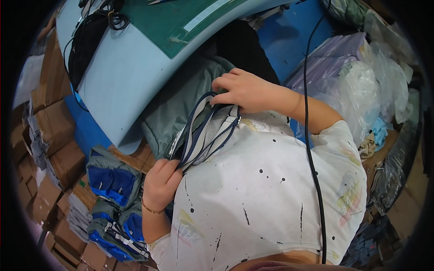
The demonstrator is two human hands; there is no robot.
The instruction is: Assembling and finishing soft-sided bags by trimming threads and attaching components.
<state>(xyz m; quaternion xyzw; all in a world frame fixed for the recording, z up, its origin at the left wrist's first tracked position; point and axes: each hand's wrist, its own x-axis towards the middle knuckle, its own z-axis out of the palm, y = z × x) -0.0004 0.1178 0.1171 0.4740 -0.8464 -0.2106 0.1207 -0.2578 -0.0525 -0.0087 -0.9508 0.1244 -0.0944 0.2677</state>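
Observation:
A looped grey-and-navy webbing strap point(198, 140) stretches between my two hands, close against my shirt. My left hand point(161, 180) is closed round its lower end, by a white-edged opening of the bag. At the upper end, my right hand point(237, 92) pinches the loop between thumb and fingers. Beneath the strap, a grey-green fabric bag point(169, 101) lies across my lap, partly under the table edge. Its lower part is hidden by my hands and the strap.
A light blue table point(113, 67) with a green mat point(158, 27) stands ahead. Blue-and-grey bags point(113, 180) are stacked at lower left, beside cardboard boxes point(54, 122). Plastic-wrapped bundles point(334, 67) lie to the right. A black cable point(308, 135) hangs before my right arm.

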